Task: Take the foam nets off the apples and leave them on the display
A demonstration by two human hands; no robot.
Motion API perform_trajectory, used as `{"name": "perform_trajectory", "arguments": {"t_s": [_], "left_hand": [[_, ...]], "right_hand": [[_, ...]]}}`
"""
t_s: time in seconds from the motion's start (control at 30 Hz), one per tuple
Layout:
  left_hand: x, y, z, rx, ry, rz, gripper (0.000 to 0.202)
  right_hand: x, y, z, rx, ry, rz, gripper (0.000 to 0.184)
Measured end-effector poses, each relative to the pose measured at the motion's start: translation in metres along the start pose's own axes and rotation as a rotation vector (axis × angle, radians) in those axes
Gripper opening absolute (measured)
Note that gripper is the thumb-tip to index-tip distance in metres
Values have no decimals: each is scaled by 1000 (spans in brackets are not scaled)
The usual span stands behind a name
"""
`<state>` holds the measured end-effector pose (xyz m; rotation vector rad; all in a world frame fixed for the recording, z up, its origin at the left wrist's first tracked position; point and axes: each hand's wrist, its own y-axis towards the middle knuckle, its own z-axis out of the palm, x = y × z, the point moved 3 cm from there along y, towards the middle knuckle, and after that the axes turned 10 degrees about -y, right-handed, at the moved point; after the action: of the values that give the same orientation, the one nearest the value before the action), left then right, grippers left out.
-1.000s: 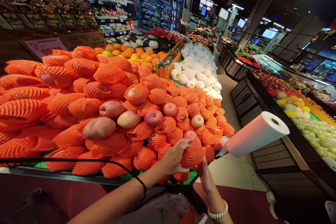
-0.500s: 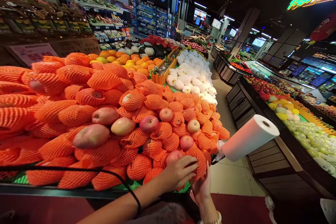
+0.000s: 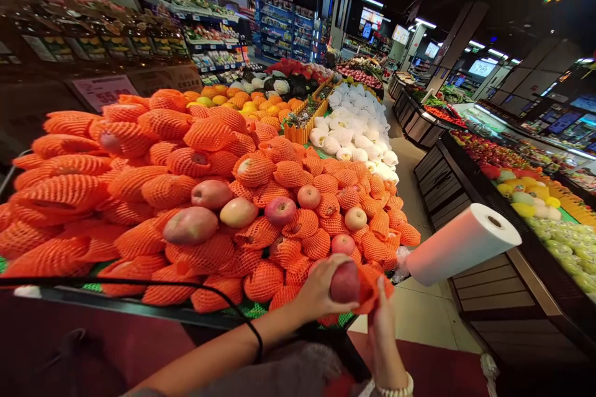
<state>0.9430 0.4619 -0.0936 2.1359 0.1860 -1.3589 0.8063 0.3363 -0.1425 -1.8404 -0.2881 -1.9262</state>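
My left hand point(image 3: 319, 290) is wrapped round a red apple point(image 3: 345, 282) at the front edge of the fruit stand. Beside it, my right hand point(image 3: 382, 316) pinches the orange foam net point(image 3: 372, 285), which hangs half off the apple on its right side. A black band circles my left wrist and a pearl bracelet my right. Just behind my hands rises a heap of apples in orange nets point(image 3: 195, 198), with several bare apples point(image 3: 279, 211) lying on top.
A white roll of plastic bags point(image 3: 460, 245) sticks out right of the stand. White-netted fruit point(image 3: 354, 136) lies farther back. An aisle point(image 3: 410, 173) runs between this stand and dark counters point(image 3: 488, 248) with yellow and green fruit on the right. Shelves line the back left.
The netted apple came off the heap toward me. The net has been pulled down to the right, baring most of the red apple in my left hand.
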Motion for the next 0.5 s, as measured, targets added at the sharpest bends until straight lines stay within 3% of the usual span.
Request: {"name": "perform_trajectory", "arguments": {"t_s": [0.07, 0.13, 0.2, 0.27, 0.33, 0.43, 0.5], "left_hand": [[4, 4, -10, -79, -129, -116, 86], [10, 7, -17, -99, -185, -174, 94], [16, 9, -21, -70, -194, -172, 96], [20, 9, -21, -23, -177, -131, 91], [17, 9, -20, -20, -128, -8, 87], [8, 12, -16, -14, 53, 228, 76], [5, 18, -9, 50, 198, 293, 67]], "right_hand": [[16, 10, -18, 32, -158, -24, 64], [28, 17, -36, 72, -497, -57, 70], [36, 18, -48, 122, -843, -96, 67], [42, 14, -49, 174, -1055, -147, 56], [47, 6, -41, 221, -1094, -235, 55], [51, -5, -27, 334, -1008, -339, 80], [49, -8, -26, 427, -1051, -310, 91]]}}
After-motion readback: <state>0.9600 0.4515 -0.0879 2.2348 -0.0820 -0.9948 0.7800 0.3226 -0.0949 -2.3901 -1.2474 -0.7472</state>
